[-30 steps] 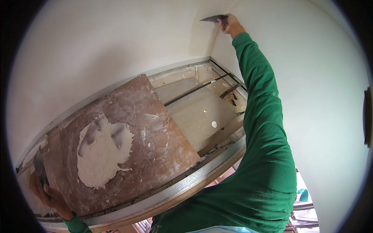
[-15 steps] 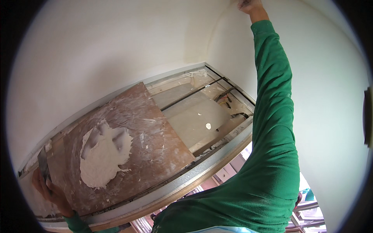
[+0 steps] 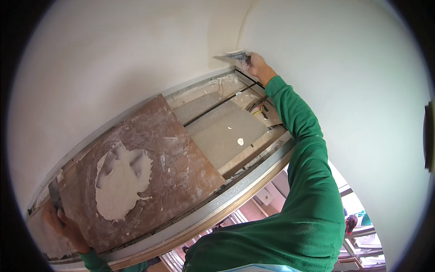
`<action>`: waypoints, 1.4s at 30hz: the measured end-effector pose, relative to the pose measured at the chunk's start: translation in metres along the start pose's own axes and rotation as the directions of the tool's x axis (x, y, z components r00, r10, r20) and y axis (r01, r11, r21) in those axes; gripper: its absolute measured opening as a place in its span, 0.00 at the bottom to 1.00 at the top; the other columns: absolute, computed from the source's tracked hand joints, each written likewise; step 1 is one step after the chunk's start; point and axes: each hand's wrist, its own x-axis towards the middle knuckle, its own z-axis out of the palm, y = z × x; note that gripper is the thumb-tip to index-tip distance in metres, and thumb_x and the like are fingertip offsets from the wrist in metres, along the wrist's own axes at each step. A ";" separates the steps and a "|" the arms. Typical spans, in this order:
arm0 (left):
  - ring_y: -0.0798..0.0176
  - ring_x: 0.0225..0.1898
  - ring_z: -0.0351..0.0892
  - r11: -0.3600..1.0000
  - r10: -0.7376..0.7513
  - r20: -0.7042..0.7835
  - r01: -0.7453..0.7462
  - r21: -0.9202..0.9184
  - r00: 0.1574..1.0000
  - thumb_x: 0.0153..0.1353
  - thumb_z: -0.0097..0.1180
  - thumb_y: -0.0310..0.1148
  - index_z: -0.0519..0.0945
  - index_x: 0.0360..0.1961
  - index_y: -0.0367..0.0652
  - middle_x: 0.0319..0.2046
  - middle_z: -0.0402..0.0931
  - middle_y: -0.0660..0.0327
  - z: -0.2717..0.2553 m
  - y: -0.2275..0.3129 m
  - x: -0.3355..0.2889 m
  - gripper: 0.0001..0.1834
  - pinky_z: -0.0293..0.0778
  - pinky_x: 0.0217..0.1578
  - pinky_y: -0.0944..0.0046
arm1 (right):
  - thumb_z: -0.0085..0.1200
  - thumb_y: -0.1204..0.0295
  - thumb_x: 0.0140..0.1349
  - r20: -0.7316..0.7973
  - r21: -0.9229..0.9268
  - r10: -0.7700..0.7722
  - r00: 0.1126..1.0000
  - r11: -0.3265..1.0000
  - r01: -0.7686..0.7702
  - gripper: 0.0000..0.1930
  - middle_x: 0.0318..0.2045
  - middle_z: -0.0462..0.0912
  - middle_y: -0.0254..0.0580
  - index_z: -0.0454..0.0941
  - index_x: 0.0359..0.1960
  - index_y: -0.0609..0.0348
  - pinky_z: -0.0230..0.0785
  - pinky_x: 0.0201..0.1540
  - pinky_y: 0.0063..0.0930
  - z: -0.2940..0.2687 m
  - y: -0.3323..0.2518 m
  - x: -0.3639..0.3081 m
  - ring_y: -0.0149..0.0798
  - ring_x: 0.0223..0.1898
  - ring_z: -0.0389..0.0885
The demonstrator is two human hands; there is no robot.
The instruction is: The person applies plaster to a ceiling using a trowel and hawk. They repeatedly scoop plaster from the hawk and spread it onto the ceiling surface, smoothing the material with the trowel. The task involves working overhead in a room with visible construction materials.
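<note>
My right hand [image 3: 257, 65] is closed on a putty knife [image 3: 235, 55], its wide blade smeared with pale filler and held by the wall corner, above the far end of the framed opening. Whether the blade touches the wall I cannot tell. At the lower left, my left hand [image 3: 65, 226] grips a scraper [image 3: 55, 196] with a dark narrow blade pointing up, beside the left edge of a brown board [image 3: 190, 170]. White filler paste [image 3: 120, 188] lies spread in a thick patch on that board, which is streaked with dried white smears.
White walls [image 3: 136, 50] meet at a corner beyond the recess. Dark metal bars [image 3: 215, 111] cross the recess right of the board, near loose wires [image 3: 262, 110] and a white flake [image 3: 240, 141]. A metal and wood ledge [image 3: 244, 201] runs along the near side, with a lower room beyond.
My right hand has come down and left from high on the right wall to the corner, bringing the putty knife into view. My left hand stays nearly where it was.
</note>
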 end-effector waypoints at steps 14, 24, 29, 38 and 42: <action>0.46 0.45 0.72 1.000 -0.004 0.038 0.004 -0.008 0.999 0.71 0.40 0.33 0.73 0.46 0.26 0.44 0.72 0.45 -0.006 0.026 0.022 0.17 0.67 0.46 0.52 | 0.33 0.70 0.67 -0.213 -0.100 0.148 0.966 0.980 -0.172 0.13 0.29 0.79 0.44 0.71 0.40 0.62 0.67 0.17 0.22 -0.006 0.067 0.050 0.35 0.25 0.78; 0.44 0.49 0.72 1.000 0.007 0.047 -0.008 0.029 0.999 0.70 0.40 0.29 0.72 0.48 0.26 0.47 0.72 0.45 -0.010 0.028 0.023 0.16 0.66 0.49 0.50 | 0.36 0.64 0.64 -0.315 -0.333 0.137 0.939 0.911 -0.244 0.15 0.25 0.83 0.35 0.76 0.32 0.54 0.55 0.19 0.21 0.032 0.014 0.062 0.27 0.20 0.74; 0.44 0.49 0.72 0.999 -0.008 0.068 0.005 0.031 0.998 0.70 0.40 0.29 0.72 0.48 0.26 0.47 0.72 0.45 -0.013 0.027 0.024 0.16 0.67 0.49 0.50 | 0.35 0.60 0.64 -0.308 -0.282 0.081 0.948 0.944 -0.172 0.16 0.27 0.85 0.35 0.77 0.31 0.48 0.54 0.21 0.23 0.070 -0.039 0.058 0.24 0.18 0.73; 0.45 0.54 0.69 1.000 0.014 0.056 -0.013 -0.022 0.998 0.68 0.43 0.28 0.72 0.51 0.30 0.51 0.71 0.47 -0.013 0.006 0.014 0.14 0.64 0.54 0.50 | 0.34 0.59 0.66 -0.185 -0.113 -0.088 0.979 0.991 0.067 0.18 0.35 0.84 0.42 0.73 0.39 0.59 0.62 0.23 0.19 0.113 -0.130 0.035 0.27 0.21 0.76; 0.45 0.55 0.68 1.000 -0.018 0.045 0.018 0.001 0.999 0.69 0.42 0.29 0.72 0.52 0.30 0.53 0.70 0.47 -0.005 0.002 0.005 0.16 0.63 0.55 0.50 | 0.33 0.59 0.66 -0.154 -0.041 -0.191 0.969 0.982 0.187 0.19 0.37 0.83 0.45 0.71 0.41 0.63 0.62 0.24 0.19 0.124 -0.170 0.018 0.28 0.21 0.76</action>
